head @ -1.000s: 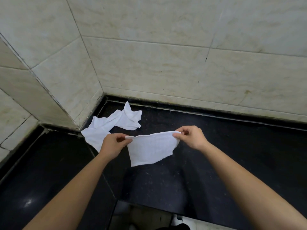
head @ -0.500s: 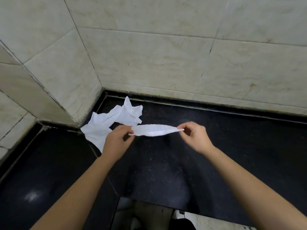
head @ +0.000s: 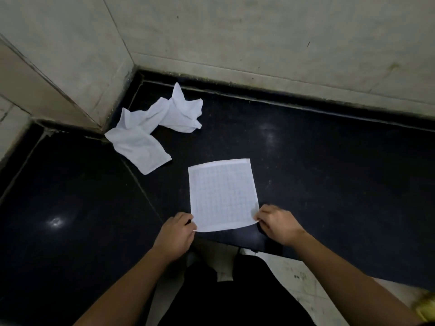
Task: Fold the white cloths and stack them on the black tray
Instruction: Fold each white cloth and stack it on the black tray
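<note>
flat cloth (head: 222,195): 1 white cloth with a faint grid weave, spread flat on the black counter (head: 329,172). Its near edge sits right at the counter's front lip and its far edge points toward the back wall.

left hand (head: 175,234): fingers curled, thumb and fingers pinching the cloth's near-left corner.
right hand (head: 277,224): same grip on the near-right corner, which is lifted slightly off the surface. Both forearms are bare.

crumpled cloths (head: 141,142): 2 more white ones, unfolded, on the counter up-left of the flat cloth. They touch each other, and 1 end lies against the foot of the jutting wall corner. A strip of bare counter separates them from the flat cloth.

Surface: polished black stone, finely speckled, with 2 soft light glints. A seam (head: 141,184) runs diagonally from the wall corner toward the front edge and splits the top into 2 slabs. The flat cloth is on the right slab; the crumpled ones straddle the seam. A dark strip runs along the foot of the wall.

Room: the wall (head: 235,31) is large beige marbled tiles with thin joints, and a corner juts out at left. Below the counter lip are a pale scuffed floor (head: 294,278) and the person's dark clothing (head: 235,297). There is a yellow blur (head: 426,307) at bottom right; cannot tell what it is.
</note>
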The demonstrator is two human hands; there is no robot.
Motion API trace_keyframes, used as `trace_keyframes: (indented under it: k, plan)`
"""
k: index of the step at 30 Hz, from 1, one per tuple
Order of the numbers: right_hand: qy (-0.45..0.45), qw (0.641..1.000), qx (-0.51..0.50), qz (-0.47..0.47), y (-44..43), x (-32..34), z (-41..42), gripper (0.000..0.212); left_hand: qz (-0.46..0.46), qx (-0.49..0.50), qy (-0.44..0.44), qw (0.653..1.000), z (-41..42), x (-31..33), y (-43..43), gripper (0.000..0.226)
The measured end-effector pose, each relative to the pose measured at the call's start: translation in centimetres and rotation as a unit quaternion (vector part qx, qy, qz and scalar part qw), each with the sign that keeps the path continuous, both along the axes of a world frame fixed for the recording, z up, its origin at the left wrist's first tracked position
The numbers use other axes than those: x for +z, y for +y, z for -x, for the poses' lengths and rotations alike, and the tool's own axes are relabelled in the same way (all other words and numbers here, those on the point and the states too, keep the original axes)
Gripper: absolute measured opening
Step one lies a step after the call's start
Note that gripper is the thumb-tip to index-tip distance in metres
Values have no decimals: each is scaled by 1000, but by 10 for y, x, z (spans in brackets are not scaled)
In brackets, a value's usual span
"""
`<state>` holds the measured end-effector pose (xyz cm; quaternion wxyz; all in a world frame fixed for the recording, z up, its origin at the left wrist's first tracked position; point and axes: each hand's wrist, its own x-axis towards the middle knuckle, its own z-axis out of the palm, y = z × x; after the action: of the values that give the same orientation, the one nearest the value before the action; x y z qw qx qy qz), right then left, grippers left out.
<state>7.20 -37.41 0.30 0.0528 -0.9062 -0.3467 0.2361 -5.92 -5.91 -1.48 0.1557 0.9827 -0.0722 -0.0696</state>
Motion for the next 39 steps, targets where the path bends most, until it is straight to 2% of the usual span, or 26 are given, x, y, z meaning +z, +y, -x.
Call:
trace_keyframes:
  k: [3, 5, 7, 10, 13, 15, 18, 21, 30, 37, 39]
  plan:
    - [24, 999, -17, -18, 1, 0, -6, 26, 39, 16, 48, 998, -8, 8, 5, 6]
    - [72, 994, -72, -26, 5, 3, -15, 22, 88, 65, 108, 988, -20, 16, 8, 9]
    - [117, 979, -153, -62, 11, 5, -28, 18, 153, 136, 168, 964, -36, 21, 12, 9]
    - [167, 927, -299, -157, 24, 7, -49, 19, 269, 291, 164, 904, -62, 19, 19, 11]
    - [201, 852, -411, -254, 41, 10, -72, 23, 384, 443, 145, 797, -90, 22, 19, 17]
    - [216, 814, -455, -288, 52, 12, -89, 22, 426, 503, 133, 740, -109, 22, 18, 16]
    - [224, 781, -493, -311, 65, 6, -109, 17, 443, 543, 99, 706, -130, 18, 18, 14]
    - [206, 789, -502, -287, 70, -7, -125, 15, 435, 554, 80, 705, -145, 11, 18, 17]
    - [151, 841, -465, -231, 76, -18, -136, 22, 358, 533, 53, 765, -163, -5, 20, 21]
    - [118, 863, -444, -210, 82, -24, -138, 28, 342, 533, 32, 773, -165, -12, 20, 23]
    - [95, 878, -426, -199, 84, -22, -136, 34, 325, 521, 33, 789, -163, -9, 17, 28]
